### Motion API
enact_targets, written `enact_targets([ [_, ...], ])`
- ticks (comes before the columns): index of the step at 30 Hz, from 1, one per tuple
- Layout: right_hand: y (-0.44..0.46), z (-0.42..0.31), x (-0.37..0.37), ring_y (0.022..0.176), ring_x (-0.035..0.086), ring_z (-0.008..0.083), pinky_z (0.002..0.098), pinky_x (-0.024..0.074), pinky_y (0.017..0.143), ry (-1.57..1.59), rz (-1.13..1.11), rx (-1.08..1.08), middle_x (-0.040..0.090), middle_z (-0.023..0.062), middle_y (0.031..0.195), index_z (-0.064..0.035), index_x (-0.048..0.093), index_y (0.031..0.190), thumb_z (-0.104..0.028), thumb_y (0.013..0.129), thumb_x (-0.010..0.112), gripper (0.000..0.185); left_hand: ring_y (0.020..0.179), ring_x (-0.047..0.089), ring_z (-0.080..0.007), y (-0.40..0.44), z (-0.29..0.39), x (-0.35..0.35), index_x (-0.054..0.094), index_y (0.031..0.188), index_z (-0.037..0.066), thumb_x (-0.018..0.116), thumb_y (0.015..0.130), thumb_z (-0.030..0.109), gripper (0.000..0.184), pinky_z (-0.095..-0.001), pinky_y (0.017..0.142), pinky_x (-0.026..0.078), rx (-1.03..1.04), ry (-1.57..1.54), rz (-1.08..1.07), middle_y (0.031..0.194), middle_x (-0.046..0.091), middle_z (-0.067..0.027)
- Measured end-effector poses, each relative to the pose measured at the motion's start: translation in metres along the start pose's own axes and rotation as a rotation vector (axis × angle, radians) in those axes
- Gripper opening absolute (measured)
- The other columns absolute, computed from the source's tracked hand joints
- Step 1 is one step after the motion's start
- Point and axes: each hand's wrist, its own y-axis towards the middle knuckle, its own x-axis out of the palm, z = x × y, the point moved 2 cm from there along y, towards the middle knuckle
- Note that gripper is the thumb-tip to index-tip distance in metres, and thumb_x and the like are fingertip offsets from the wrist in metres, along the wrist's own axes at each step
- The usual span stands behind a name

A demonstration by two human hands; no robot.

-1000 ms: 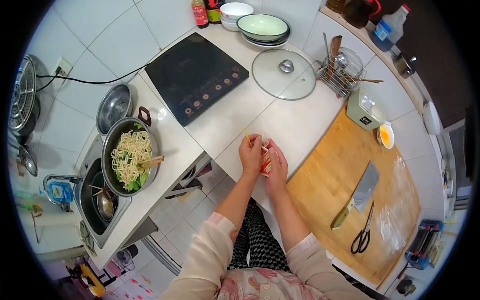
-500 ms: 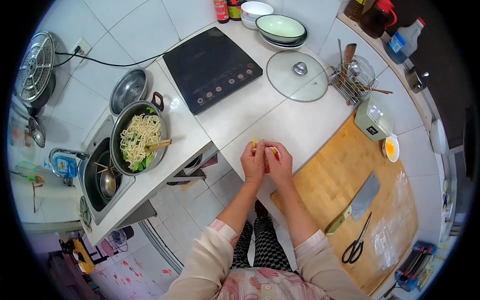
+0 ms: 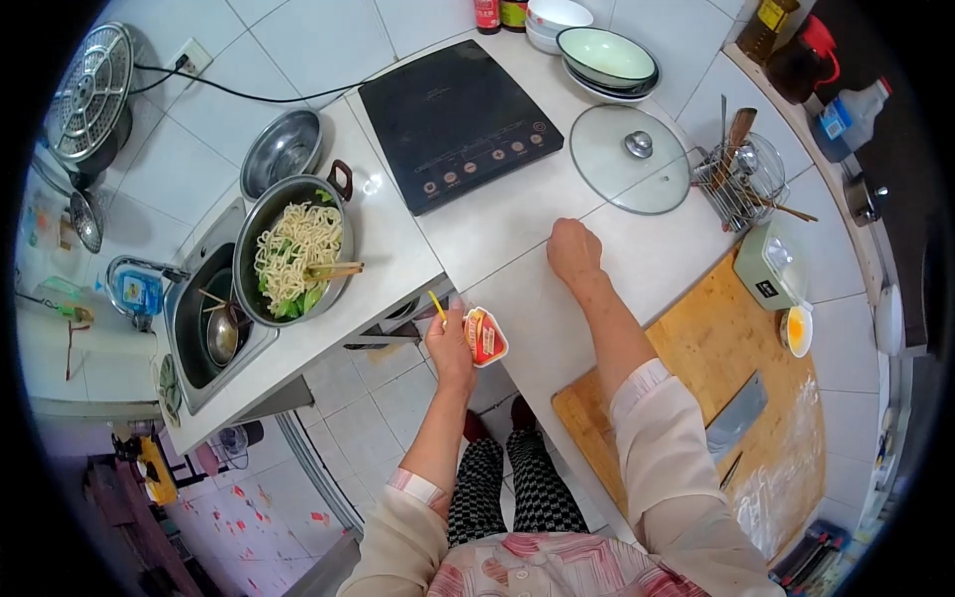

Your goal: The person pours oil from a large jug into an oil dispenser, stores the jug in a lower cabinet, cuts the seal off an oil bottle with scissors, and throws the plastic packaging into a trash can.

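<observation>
My left hand (image 3: 451, 345), in front of the counter edge, is closed on a small white tub (image 3: 485, 338) with a red, printed face. A thin yellow stick (image 3: 438, 305) pokes up beside the thumb of the same hand; I cannot tell what it belongs to. Out over the white counter (image 3: 507, 274), my right hand (image 3: 575, 251) is curled into a fist. Its fingers are turned away from me, so anything inside is hidden. A glass lid (image 3: 629, 161) lies just beyond it.
A black induction cooker (image 3: 463, 124) sits at the back. Left, a pot of noodles and greens (image 3: 343, 239) with chopsticks stands by the sink (image 3: 204, 378). At right, a cleaver (image 3: 738, 413) and scissors (image 3: 731, 471) lie on a wooden board (image 3: 686, 333), near a cutlery basket (image 3: 736, 189).
My hands were together around the tub and have parted. The left moved left and down with the tub; the right moved up and right over the counter. The view has shifted slightly.
</observation>
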Motion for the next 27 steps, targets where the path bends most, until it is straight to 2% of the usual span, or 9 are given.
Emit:
enact_targets([
  [4,-0.017,-0.007,0.008,0.082,0.066,0.0363,0.0437,0.0537,0.072,-0.006,-0.01,-0.059,0.066,0.0223,0.085,0.0009,0.065,0.078,-0.003,0.075,0.057,0.01,0.059,0.057,-0.0083,-0.001,-0.012,0.004,0.055,0.079,0.01,0.06,0.094,0.02,0.019,-0.0249,0.05,0.048,-0.014,-0.058,0.001,0.07,0.058,0.0008],
  [6,-0.029,-0.004,0.021,0.076,0.065,0.0364,0.0419,0.0533,0.066,0.076,0.047,-0.092,0.066,0.0217,0.082,0.0012,0.065,0.074,-0.006,0.075,0.058,0.01,0.059,0.057,-0.0097,-0.007,-0.011,0.012,0.056,0.08,0.01,0.057,0.094,0.023,0.02,-0.0268,0.051,0.049,-0.077,0.082,-0.069,0.07,0.058,0.0],
  [8,-0.047,-0.003,0.032,0.069,0.066,0.0294,0.0368,0.0517,0.062,0.386,-0.019,-0.185,0.067,0.0187,0.079,0.0026,0.065,0.074,-0.009,0.077,0.06,0.013,0.061,0.058,-0.0117,-0.011,-0.01,0.013,0.059,0.084,0.006,0.055,0.095,0.029,0.025,-0.0281,0.055,0.049,-0.069,0.204,-0.161,0.073,0.059,-0.0022],
  [9,-0.058,-0.005,0.035,0.068,0.064,0.0246,0.0344,0.0509,0.062,0.591,-0.151,-0.042,0.067,0.0161,0.078,0.0031,0.065,0.075,-0.01,0.077,0.062,0.014,0.063,0.058,-0.012,-0.01,-0.018,0.014,0.059,0.086,0.005,0.054,0.095,0.031,0.028,-0.0278,0.057,0.049,-0.107,0.199,-0.159,0.075,0.059,-0.0028],
  [10,-0.071,-0.009,0.037,0.067,0.063,0.0197,0.032,0.05,0.063,0.78,-0.307,0.105,0.067,0.0136,0.077,0.0035,0.066,0.075,-0.012,0.078,0.064,0.016,0.064,0.057,-0.0117,-0.006,-0.025,0.012,0.06,0.087,0.004,0.056,0.094,0.031,0.028,-0.0267,0.058,0.049,0.05,0.322,-0.178,0.076,0.06,-0.0028],
  [11,-0.083,-0.013,0.044,0.066,0.057,0.0093,0.0271,0.0466,0.057,0.844,-0.228,0.003,0.062,0.002,0.072,0.0005,0.065,0.08,-0.011,0.084,0.063,0.012,0.065,0.057,-0.0113,-0.006,-0.024,0.011,0.06,0.088,0.004,0.057,0.094,0.032,0.028,-0.0261,0.059,0.049,0.056,0.326,-0.156,0.076,0.06,-0.0026],
  [15,-0.13,-0.056,0.052,0.07,0.057,0.0097,0.0272,0.0475,0.064,0.918,-0.27,-0.177,0.064,0.0045,0.075,0.0014,0.064,0.083,-0.008,0.081,0.066,0.009,0.066,0.056,-0.0077,-0.02,0.003,0.0,0.061,0.089,0.005,0.06,0.093,0.035,0.03,-0.0241,0.058,0.048,-0.103,0.004,-0.067,0.078,0.06,-0.0008],
  [23,-0.212,-0.211,0.09,0.071,0.056,0.0108,0.0282,0.0474,0.067,0.887,-0.412,-0.388,0.065,0.0069,0.076,0.0026,0.064,0.085,-0.01,0.08,0.068,0.014,0.064,0.054,-0.0045,-0.042,0.071,-0.155,0.061,0.088,0.005,0.061,0.093,0.036,0.031,-0.0215,0.056,0.045,0.068,-0.218,0.113,0.075,0.058,0.002],
  [27,-0.294,-0.328,0.134,0.068,0.056,0.0121,0.0297,0.0475,0.066,0.761,-0.588,-0.49,0.065,0.0093,0.072,0.003,0.064,0.083,-0.012,0.079,0.068,0.016,0.063,0.054,-0.0067,-0.088,0.13,-0.292,0.061,0.088,0.004,0.062,0.091,0.035,0.031,-0.0233,0.054,0.045,0.134,-0.202,0.478,0.075,0.059,0.0004],
])
